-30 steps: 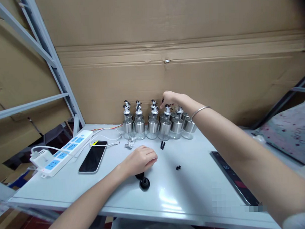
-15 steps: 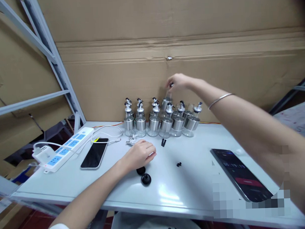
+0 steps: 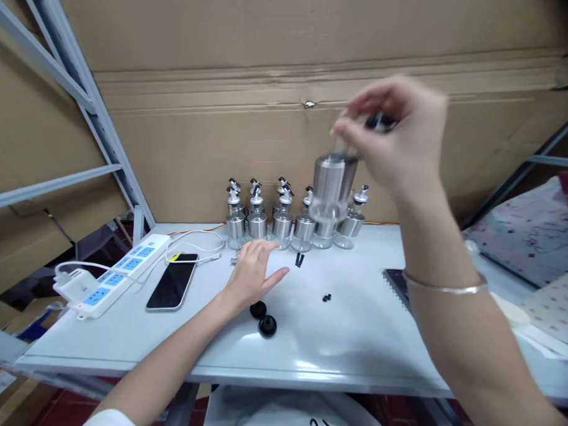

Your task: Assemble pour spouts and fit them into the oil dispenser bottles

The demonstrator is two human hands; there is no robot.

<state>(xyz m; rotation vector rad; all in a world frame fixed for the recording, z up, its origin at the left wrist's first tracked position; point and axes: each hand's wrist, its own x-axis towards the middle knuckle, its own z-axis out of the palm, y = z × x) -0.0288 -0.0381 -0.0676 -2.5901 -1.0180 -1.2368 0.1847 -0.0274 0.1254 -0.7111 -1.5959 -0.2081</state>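
My right hand [image 3: 397,134] is raised over the back of the table, gripping the neck of a glass bottle with a metal sleeve [image 3: 335,180]. A black part shows within that hand, too blurred to name. Behind the bottle, several similar bottles [image 3: 282,227] stand in rows with silver and black pourer tops. My left hand [image 3: 251,273] hovers at or just above the tabletop, fingers stretched and thumb apart, holding nothing. Below it lie two round black caps [image 3: 268,325]. Two thin black strips [image 3: 299,259] and small black pieces [image 3: 327,298] lie to its right.
On the left are a white power strip [image 3: 123,277] with a charger and cable, and a phone [image 3: 172,282]. Another phone [image 3: 398,283] is partly hidden by my right arm. Cardboard [image 3: 244,133] walls the back; a white container [image 3: 291,411] stands below the front edge.
My right hand has lifted a bottle out of the back row and brought it up, right and nearer. My left hand has uncurled, its fingers and thumb now spread.
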